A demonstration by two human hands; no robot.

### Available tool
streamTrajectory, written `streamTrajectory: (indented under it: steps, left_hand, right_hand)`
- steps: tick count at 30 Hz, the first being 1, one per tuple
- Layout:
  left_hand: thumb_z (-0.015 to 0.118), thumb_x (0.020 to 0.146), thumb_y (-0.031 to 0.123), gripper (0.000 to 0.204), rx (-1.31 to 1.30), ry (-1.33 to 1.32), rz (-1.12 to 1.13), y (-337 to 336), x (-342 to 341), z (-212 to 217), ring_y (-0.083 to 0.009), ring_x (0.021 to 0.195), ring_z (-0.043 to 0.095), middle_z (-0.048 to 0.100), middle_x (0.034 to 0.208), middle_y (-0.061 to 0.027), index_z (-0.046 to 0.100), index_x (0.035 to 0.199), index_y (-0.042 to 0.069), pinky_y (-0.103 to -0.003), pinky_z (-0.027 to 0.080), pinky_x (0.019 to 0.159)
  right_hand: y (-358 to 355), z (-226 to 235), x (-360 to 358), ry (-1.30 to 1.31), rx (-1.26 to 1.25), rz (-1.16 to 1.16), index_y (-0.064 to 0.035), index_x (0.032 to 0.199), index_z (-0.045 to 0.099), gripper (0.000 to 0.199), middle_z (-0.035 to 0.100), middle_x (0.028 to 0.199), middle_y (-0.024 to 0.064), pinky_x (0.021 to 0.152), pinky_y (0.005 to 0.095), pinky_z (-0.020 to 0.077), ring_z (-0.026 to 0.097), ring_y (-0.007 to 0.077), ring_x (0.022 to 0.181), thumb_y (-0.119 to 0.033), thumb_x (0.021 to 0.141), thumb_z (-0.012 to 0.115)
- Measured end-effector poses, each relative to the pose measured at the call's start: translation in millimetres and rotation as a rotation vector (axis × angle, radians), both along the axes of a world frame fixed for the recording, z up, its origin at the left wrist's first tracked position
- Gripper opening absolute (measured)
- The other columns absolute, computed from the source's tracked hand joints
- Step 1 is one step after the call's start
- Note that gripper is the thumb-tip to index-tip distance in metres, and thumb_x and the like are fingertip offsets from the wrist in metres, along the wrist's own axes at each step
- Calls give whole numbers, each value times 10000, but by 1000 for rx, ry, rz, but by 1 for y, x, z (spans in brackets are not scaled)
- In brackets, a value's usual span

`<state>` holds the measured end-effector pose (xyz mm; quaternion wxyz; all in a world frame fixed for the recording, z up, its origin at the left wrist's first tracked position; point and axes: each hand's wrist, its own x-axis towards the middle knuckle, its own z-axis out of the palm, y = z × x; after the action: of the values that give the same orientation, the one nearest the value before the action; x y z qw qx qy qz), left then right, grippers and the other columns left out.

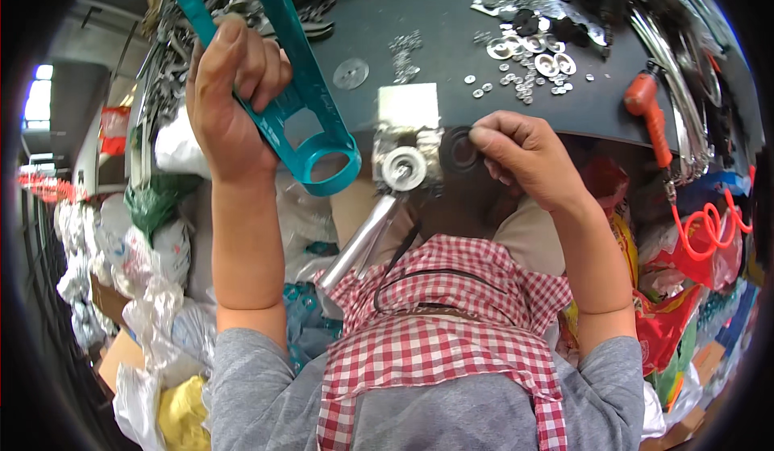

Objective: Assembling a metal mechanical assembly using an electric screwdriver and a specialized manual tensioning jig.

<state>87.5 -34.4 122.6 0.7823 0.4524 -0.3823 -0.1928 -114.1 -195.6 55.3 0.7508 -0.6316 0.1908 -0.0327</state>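
My left hand (230, 100) is raised at the left, fingers wrapped round a long teal plastic frame (316, 112) with cut-out openings and a round ring at its lower end. Between thumb and fingers of my right hand (528, 157) is a dark ring (448, 151), pinched at its edge. Between the hands, at the table's near edge, stands a small metal fixture (409, 106) with a pale round disc (404, 169) on it. From under the disc a silver tube (359, 241) slants down toward my lap. The teal frame's ring end is left of the disc, apart from it.
On the dark table (363, 40) lie a clear disc (351, 73), small screws (405, 54) and several shiny round parts (532, 52). An orange-red power screwdriver (645, 100) hangs at right with a coiled red hose (701, 233). Metal parts crowd the left; plastic bags (157, 314) line both sides.
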Motion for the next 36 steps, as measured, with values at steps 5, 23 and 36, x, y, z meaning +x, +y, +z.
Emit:
streamTrajectory:
  steps: [5,23,36]
  left_hand:
    - [481,869,202,221,-70,11,113,30,-22,-14,-56,447,276,285,519,40,386,704,90,-215,249,470]
    - [411,846,587,516,-46,-283,179,-7,-66,-74,-76,464,257,293,527,20,365,760,80,-235,216,445]
    - [737,678,405,609,48,-349,154,11,-51,-76,-189,782,517,525,874,-84,473,1038,-9,-295,413,694]
  right_hand:
    - [42,-20,33,-139,-527,-23,-8,876,646,191,618,704,97,573,269,439,560,158,593,-173,783,617]
    - [60,-70,29,-440,-935,-171,-58,1128,507,730,500,1137,135,944,404,351,452,329,1104,-335,521,803]
    - [57,-79,30,-481,-949,-257,-52,1077,557,621,528,1131,105,955,397,349,457,302,1128,-269,541,783]
